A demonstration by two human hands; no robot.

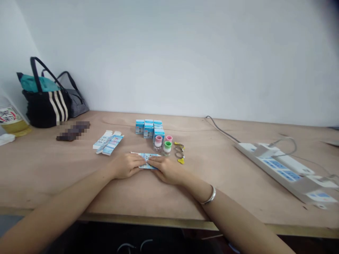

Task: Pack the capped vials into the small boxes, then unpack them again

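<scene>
A flattened blue-and-white small carton [147,155] lies on the table in front of me. My left hand [127,165] rests on its left part, with the fingers stretched out flat. From the right, my right hand [168,170] lies flat on the same carton, its fingertips close to those of the left. Just behind it stand small clear bottles, two with pink tops [158,139] and one with a green top [167,145]. To their right are grey rings with yellow tabs [180,161]. More flat cartons [112,144] lie to the left, partly overlapping.
Several upright blue-and-white boxes [148,130] stand behind the bottles. A pixelated dark object [74,131] lies at left, near a black striped bag [47,107] and a bottle of yellow liquid [13,121]. A white power strip [286,173] with cables occupies the right.
</scene>
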